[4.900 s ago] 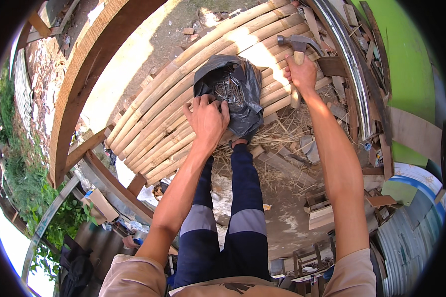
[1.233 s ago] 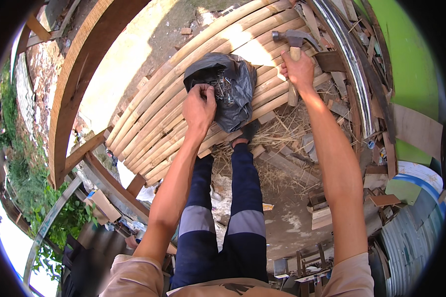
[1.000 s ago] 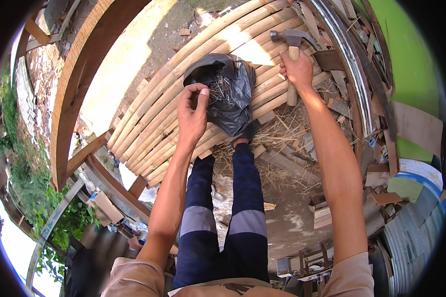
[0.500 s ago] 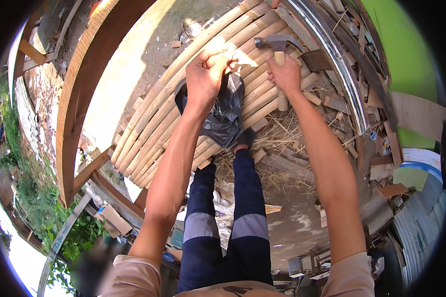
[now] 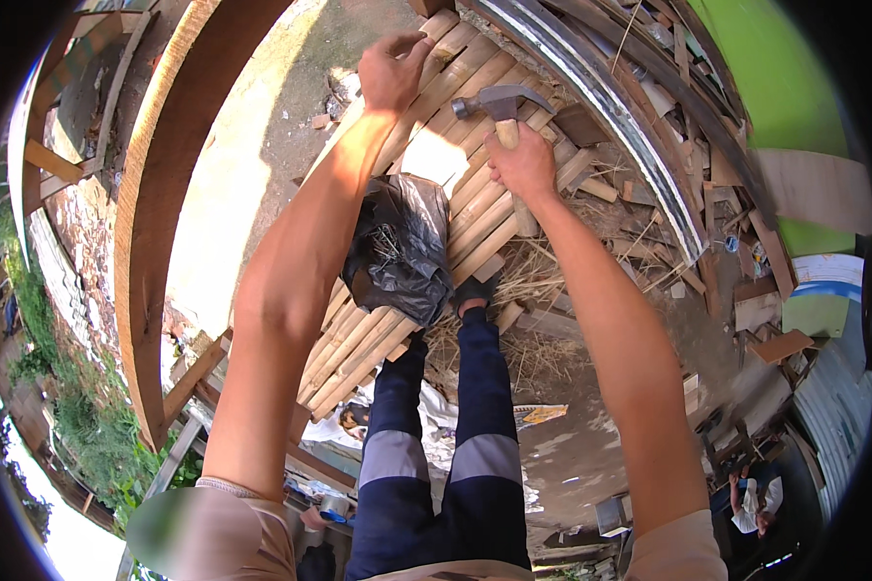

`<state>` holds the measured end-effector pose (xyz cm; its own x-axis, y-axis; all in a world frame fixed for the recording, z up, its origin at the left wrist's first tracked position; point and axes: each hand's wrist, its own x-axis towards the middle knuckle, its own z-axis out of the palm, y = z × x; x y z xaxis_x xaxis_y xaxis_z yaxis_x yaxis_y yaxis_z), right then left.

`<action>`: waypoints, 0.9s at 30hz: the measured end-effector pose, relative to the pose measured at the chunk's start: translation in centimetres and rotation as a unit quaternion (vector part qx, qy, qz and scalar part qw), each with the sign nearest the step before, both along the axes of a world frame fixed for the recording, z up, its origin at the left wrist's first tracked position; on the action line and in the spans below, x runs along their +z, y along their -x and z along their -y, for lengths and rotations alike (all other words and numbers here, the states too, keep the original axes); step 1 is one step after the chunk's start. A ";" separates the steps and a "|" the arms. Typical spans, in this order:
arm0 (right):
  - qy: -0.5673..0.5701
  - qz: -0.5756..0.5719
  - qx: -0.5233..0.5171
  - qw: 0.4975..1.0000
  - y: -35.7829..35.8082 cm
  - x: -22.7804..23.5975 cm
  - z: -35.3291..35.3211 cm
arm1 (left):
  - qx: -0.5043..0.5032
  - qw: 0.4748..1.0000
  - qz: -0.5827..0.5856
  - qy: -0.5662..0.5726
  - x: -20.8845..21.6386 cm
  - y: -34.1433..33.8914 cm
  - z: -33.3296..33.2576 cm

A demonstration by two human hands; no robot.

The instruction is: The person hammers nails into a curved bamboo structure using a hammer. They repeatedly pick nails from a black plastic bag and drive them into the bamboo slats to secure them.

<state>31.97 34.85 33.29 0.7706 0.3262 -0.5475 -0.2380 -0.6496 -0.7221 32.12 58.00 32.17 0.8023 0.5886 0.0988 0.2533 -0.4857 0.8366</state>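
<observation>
Bare arms point(image 5: 615, 329) outstretched, left hand point(image 5: 393, 73) curled and farther forward, right hand point(image 5: 528, 165) clenched.

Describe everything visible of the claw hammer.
The claw hammer has a dark grey, metal-looking head with a round striking face toward picture left and a curved claw toward picture right. Its pale handle looks like wood. The right hand grips the handle below the head, hiding its middle; the butt shows underneath. It appears in front of the bamboo poles; whether it touches them is unclear.

nails point(image 5: 388, 244) in bag point(image 5: 421, 279), bag on poles point(image 5: 482, 205), hammer point(image 5: 506, 128) right of bag
</observation>
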 end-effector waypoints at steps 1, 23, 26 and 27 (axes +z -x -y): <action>-0.004 -0.001 -0.001 1.000 0.0 0.0 -0.2 | -0.007 1.000 -0.009 -0.004 -0.6 0.2 0.0; 0.020 -0.012 0.008 1.000 -0.1 0.7 -0.6 | 0.001 0.985 0.054 -0.164 -2.6 -0.2 1.4; 0.015 -0.020 0.002 1.000 -0.1 0.9 -0.7 | 0.005 0.986 0.064 -0.152 -2.6 -0.2 1.3; 0.016 -0.020 0.003 1.000 -0.1 1.0 -0.8 | 0.005 0.987 0.063 -0.149 -2.6 -0.2 1.3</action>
<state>32.05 35.63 34.29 0.7458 0.3123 -0.5885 -0.2633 -0.6733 -0.6909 32.34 56.68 29.60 0.7669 0.5263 0.3672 0.1628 -0.7130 0.6820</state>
